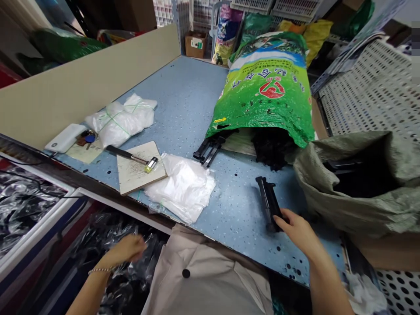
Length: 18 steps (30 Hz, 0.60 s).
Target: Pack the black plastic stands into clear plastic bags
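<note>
Beige garment nearest, bare black part in hand

Past the beige garment (213, 280), I can see the right hand (297, 232) with its grip clamped on the near end of a black part (268, 199). That part is at the tabletop (183, 96), between a stack of thin plastic bags (187, 188) and an open grey-green sack (315, 183). As for the left hand (127, 249), it hangs over plastic-covered black goods (105, 225) below the edge; its fingers are curled and blurred, so I can't tell whether they hold anything.

I'd call the work partway along. Those covered goods look done. Plenty seems left: bare black pieces (210, 151) poke from the green bag (272, 105), and more dark stuff fills the sack. No wrapping shows on the part in hand.
</note>
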Motion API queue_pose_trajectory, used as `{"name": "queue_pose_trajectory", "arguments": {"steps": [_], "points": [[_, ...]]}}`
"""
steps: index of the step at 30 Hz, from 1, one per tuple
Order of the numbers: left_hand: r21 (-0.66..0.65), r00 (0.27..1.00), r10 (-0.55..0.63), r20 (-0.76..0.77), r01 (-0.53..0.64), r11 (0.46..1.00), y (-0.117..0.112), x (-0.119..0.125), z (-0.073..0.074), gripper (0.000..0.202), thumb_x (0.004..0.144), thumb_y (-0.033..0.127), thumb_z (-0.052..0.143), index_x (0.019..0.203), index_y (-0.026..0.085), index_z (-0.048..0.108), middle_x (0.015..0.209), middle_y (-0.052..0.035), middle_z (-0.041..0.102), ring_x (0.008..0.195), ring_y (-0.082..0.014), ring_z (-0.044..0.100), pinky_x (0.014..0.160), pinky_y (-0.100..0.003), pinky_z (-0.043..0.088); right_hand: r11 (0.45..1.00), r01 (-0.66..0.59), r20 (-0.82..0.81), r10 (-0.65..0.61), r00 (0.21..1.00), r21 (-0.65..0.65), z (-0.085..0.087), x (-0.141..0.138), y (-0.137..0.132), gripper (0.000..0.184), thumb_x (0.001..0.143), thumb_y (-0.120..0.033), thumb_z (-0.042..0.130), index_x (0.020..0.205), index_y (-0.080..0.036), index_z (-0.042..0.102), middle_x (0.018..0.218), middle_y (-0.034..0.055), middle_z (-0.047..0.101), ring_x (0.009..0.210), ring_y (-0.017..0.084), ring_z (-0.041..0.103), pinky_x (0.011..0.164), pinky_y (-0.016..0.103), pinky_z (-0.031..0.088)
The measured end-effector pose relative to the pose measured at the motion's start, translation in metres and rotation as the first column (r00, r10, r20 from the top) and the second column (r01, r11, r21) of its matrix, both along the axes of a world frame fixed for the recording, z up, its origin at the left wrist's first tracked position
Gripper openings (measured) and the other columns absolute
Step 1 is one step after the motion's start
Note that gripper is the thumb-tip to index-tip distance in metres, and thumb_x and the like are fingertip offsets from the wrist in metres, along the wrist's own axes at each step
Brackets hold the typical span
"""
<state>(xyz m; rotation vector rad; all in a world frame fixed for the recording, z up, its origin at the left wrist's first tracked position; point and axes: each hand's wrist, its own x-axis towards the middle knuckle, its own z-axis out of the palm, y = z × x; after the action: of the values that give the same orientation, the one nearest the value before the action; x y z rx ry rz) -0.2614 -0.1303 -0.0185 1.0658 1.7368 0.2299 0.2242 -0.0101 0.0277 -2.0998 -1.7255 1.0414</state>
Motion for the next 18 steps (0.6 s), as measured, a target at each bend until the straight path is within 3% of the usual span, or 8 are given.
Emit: {"name": "queue_pose_trajectory", "arguments": {"steps": [3,5,6,8,10,13,15,18], "points": [[0.259,0.991,-0.038,0.129,0.004,0.966,0.068,0.043,0.034,0.033,0.075,0.053,0.058,0.064,0.022,0.062,0.058,-0.0016,0.062,0.055,-0.0185,0.057,0.054,-0.027,0.043,0.999,0.021,-0.433,-0.031,0.901,-0.029,0.007,-0.049,0.007,0.037,0.076,-0.042,0.06,0.101,-0.015,0.067,0.083,0.0052,0.067,0.075,0.02,0.061,0.068,0.031,0.049],[0.566,1.0,-0.005,-0.016,0.013,0.824,0.108,0.079,0.049,0.024,0.077,0.045,0.061,0.072,0.021,0.066,0.073,-0.0055,0.066,0.069,-0.0212,0.06,0.067,-0.03,0.046,0.995,-0.019,-0.607,-0.042,0.794,-0.094,0.01,-0.084,0.012,0.037,0.074,-0.04,0.065,0.1,-0.014,0.068,0.077,0.0027,0.063,0.068,0.016,0.056,0.062,0.028,0.046],[0.655,0.995,0.019,-0.098,0.05,0.754,0.124,0.095,0.053,0.019,0.075,0.039,0.065,0.073,0.02,0.066,0.08,-0.0082,0.066,0.076,-0.0232,0.06,0.071,-0.032,0.046,0.991,-0.048,-0.667,-0.047,0.744,-0.124,0.01,-0.099,0.014,0.035,0.074,-0.039,0.066,0.097,-0.014,0.068,0.074,0.0016,0.061,0.065,0.014,0.054,0.06,0.026,0.045],[0.72,0.981,0.035,-0.189,0.114,0.685,0.147,0.113,0.052,0.011,0.074,0.028,0.066,0.068,0.019,0.064,0.082,-0.0099,0.064,0.081,-0.0244,0.059,0.072,-0.033,0.045,0.983,-0.086,-0.748,-0.065,0.661,-0.162,0.009,-0.122,0.017,0.03,0.073,-0.037,0.069,0.091,-0.014,0.069,0.071,0.0003,0.06,0.062,0.012,0.051,0.058,0.024,0.042],[0.707,0.99,0.028,-0.135,0.077,0.703,0.159,0.113,0.045,0.013,0.073,0.023,0.065,0.061,0.02,0.06,0.075,-0.0071,0.061,0.074,-0.0215,0.057,0.067,-0.031,0.044,0.978,-0.1,-0.801,-0.09,0.592,-0.184,0.007,-0.135,0.021,0.025,0.073,-0.035,0.07,0.087,-0.014,0.07,0.072,0.0004,0.061,0.063,0.011,0.052,0.058,0.023,0.042],[0.579,0.98,0.112,0.167,-0.189,0.793,0.164,0.093,0.036,0.019,0.069,0.03,0.07,0.06,0.02,0.059,0.061,-0.0003,0.055,0.056,-0.0147,0.05,0.054,-0.026,0.039,0.967,-0.128,-0.864,-0.134,0.486,-0.222,0.005,-0.146,0.027,0.022,0.074,-0.034,0.071,0.084,-0.015,0.071,0.075,0.0024,0.065,0.065,0.012,0.056,0.061,0.023,0.045],[0.419,0.907,0.196,0.372,-0.353,0.836,0.163,0.08,0.036,0.024,0.067,0.038,0.074,0.063,0.018,0.062,0.055,0.0022,0.052,0.051,-0.0117,0.045,0.049,-0.024,0.035,0.956,-0.15,-0.896,-0.17,0.411,-0.251,0.006,-0.156,0.033,0.023,0.074,-0.034,0.072,0.087,-0.015,0.072,0.077,0.0043,0.069,0.067,0.013,0.06,0.064,0.025,0.049],[0.275,0.793,0.264,0.55,-0.47,0.839,0.16,0.074,0.039,0.028,0.063,0.042,0.077,0.068,0.016,0.066,0.058,0.0023,0.054,0.051,-0.0092,0.044,0.049,-0.022,0.034,0.936,-0.175,-0.92,-0.243,0.308,-0.306,0.008,-0.18,0.044,0.028,0.073,-0.033,0.073,0.094,-0.015,0.072,0.085,0.0058,0.072,0.07,0.014,0.064,0.066,0.026,0.052]]}}
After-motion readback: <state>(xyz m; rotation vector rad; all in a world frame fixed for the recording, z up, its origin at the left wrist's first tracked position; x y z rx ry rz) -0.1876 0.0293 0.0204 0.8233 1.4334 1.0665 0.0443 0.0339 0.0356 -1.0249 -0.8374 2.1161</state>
